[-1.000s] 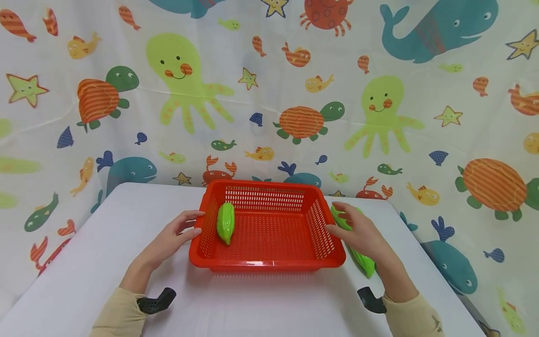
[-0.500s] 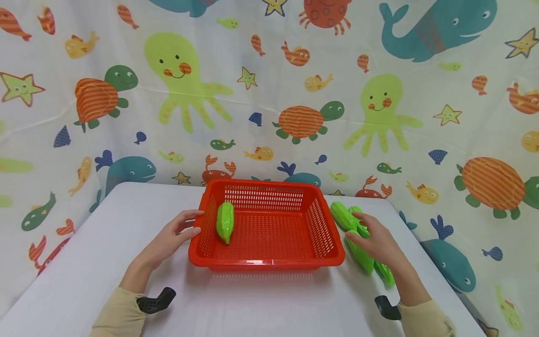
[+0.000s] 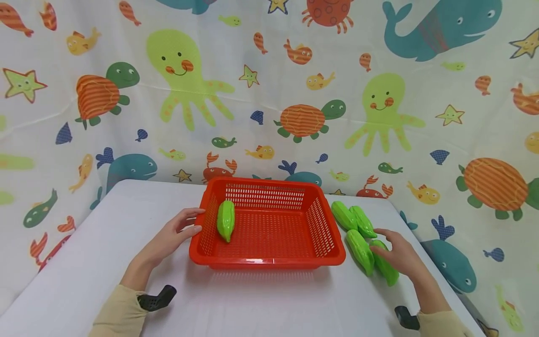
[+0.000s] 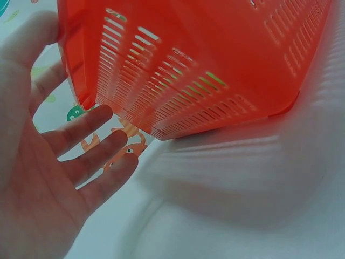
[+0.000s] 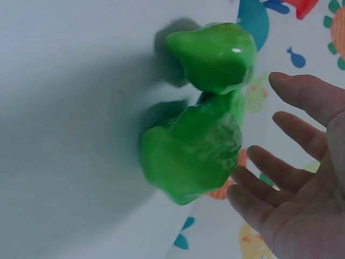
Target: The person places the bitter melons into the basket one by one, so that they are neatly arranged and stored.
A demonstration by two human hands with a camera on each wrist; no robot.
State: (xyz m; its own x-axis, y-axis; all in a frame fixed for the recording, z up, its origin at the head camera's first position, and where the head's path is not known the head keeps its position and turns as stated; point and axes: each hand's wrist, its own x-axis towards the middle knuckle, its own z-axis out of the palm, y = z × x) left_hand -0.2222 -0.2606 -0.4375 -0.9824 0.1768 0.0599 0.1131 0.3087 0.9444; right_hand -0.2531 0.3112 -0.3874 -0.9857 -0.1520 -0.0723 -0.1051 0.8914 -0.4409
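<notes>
A red plastic basket [image 3: 269,263] with slotted walls stands on the white table. Inside it, near the left wall, lies one glossy green ridged fruit [image 3: 226,221], like a toy star fruit. My left hand [image 3: 168,241] is at the basket's left rim, thumb and fingertips by the edge; the left wrist view shows its fingers [image 4: 102,148] fairly straight. To the basket's right lie several similar green fruits [image 3: 360,252] close together. Over the nearest right one [image 3: 385,264] my right hand [image 3: 402,255] hovers with spread, relaxed fingers, holding nothing; in the right wrist view that fruit [image 5: 188,151] is before the fingers.
A curtain [image 3: 269,93] printed with sea animals hangs behind the table. White table surface [image 3: 269,304] extends in front of the basket and to its left [image 3: 139,210]. The table's right edge runs just beyond my right hand.
My right hand has moved right and toward me, from beside the basket's right wall to the nearest right fruit, uncovering the other fruits. The left hand and basket have stayed put.
</notes>
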